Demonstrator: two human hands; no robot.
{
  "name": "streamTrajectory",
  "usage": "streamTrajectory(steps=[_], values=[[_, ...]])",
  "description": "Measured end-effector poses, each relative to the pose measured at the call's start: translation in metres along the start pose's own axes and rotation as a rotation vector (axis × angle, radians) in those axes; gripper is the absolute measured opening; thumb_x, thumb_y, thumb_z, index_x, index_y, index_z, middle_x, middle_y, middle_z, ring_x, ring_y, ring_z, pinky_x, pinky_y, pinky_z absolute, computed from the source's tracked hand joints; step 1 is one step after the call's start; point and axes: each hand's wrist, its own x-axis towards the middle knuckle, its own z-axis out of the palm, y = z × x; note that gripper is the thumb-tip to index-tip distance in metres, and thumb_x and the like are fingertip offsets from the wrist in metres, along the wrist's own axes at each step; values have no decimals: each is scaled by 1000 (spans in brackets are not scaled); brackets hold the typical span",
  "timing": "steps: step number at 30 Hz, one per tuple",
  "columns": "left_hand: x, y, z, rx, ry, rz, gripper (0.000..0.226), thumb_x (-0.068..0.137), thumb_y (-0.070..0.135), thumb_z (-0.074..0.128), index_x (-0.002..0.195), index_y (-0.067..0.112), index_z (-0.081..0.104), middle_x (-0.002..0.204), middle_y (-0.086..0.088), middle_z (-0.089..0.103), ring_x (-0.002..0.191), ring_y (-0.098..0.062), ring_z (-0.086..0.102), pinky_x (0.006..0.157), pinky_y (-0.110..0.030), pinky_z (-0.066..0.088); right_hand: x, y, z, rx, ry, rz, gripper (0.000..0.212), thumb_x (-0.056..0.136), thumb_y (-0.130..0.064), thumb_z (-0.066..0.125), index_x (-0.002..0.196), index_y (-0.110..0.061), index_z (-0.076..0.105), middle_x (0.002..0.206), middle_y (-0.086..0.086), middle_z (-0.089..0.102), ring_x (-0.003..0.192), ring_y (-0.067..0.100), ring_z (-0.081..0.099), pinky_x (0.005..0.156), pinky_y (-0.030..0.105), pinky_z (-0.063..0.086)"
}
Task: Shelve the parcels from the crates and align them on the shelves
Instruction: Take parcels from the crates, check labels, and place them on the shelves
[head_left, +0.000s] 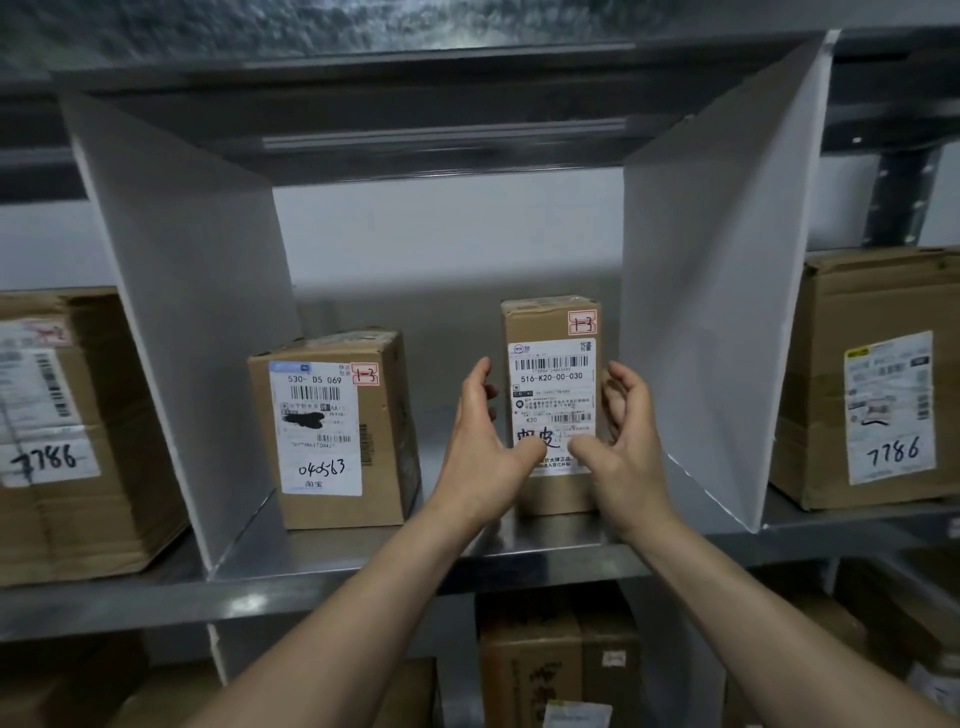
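Note:
A tall narrow cardboard parcel (551, 322) with a white label marked 516-K20-00-030 stands upright on the metal shelf (363, 566), right of centre in the bay. My left hand (483, 452) cups its left side with the thumb on the front label. My right hand (621, 441) cups its right side, thumb also on the front and fingers curled by the right edge. A squat labelled parcel (337, 431) marked 530-D5 069 stands to the left, label facing out, apart from the tall one.
White divider panels (197, 322) (717, 312) wall the bay on both sides. Large boxes marked 7786 sit in the left (62, 441) and right (878, 379) neighbouring bays. More cartons (556, 670) fill the shelf below. Bare shelf lies between the two parcels.

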Motion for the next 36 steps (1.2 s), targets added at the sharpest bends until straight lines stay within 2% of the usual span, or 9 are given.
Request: streamTrajectory(steps=[6,8,10,12,16,19,24,31,36], values=[[-23,10,-17,-6,-15,10,97,81,28,69,156,32,8,156,4,28,142,-12,31,116,-39,31,-18,-19,3,-46,57,-75,82,69,-14,60,146,-19,32,150,6,46,143,12,39,115,51,38],[-35,14,-28,-4,-27,14,99,74,35,64,156,33,8,156,6,28,142,-11,30,116,-39,31,-28,-29,11,-73,84,-119,78,70,-13,61,143,-19,34,145,2,49,136,1,44,114,38,41],[-48,16,-42,-4,-46,24,99,73,35,63,156,35,9,156,7,28,142,-10,30,116,-40,31,-41,-43,24,-75,111,-180,73,70,-6,59,138,-17,35,135,-2,53,122,-14,49,101,14,43],[-62,16,-60,-8,-53,35,98,73,34,64,156,35,12,154,7,29,141,-10,31,116,-39,32,-56,-54,39,-75,120,-238,71,70,-2,57,138,-12,37,131,-8,53,117,-15,52,93,8,43],[-99,11,-107,-26,-52,44,95,71,30,64,154,36,18,150,7,35,140,-10,34,115,-40,36,-95,-72,80,-135,78,-306,73,74,-12,63,142,-16,38,135,-12,49,129,-2,47,108,28,43],[-133,5,-155,-29,-22,44,90,74,25,65,153,37,23,149,7,36,135,-5,37,110,-38,43,-129,-85,125,-113,2,-294,70,75,-30,63,139,-30,36,138,-16,47,133,2,45,109,31,40],[-194,-12,-255,64,88,27,89,78,21,69,154,31,24,148,6,39,134,-4,37,114,-37,37,-182,-108,219,2,-140,-259,69,74,-37,61,139,-31,38,141,-2,51,133,6,49,111,42,43],[-285,-39,-400,394,324,15,81,86,37,70,153,39,24,159,11,25,143,-2,25,113,-26,25,-255,-143,351,-6,-380,-264,82,80,-41,64,151,-37,23,157,-11,36,145,-2,31,116,16,28],[-339,-66,-490,604,441,-127,76,83,73,49,151,46,27,166,8,9,153,-16,5,122,-47,18,-293,-151,442,-74,-549,-312,68,86,-59,50,149,-45,25,164,-9,25,151,2,15,124,37,20]])
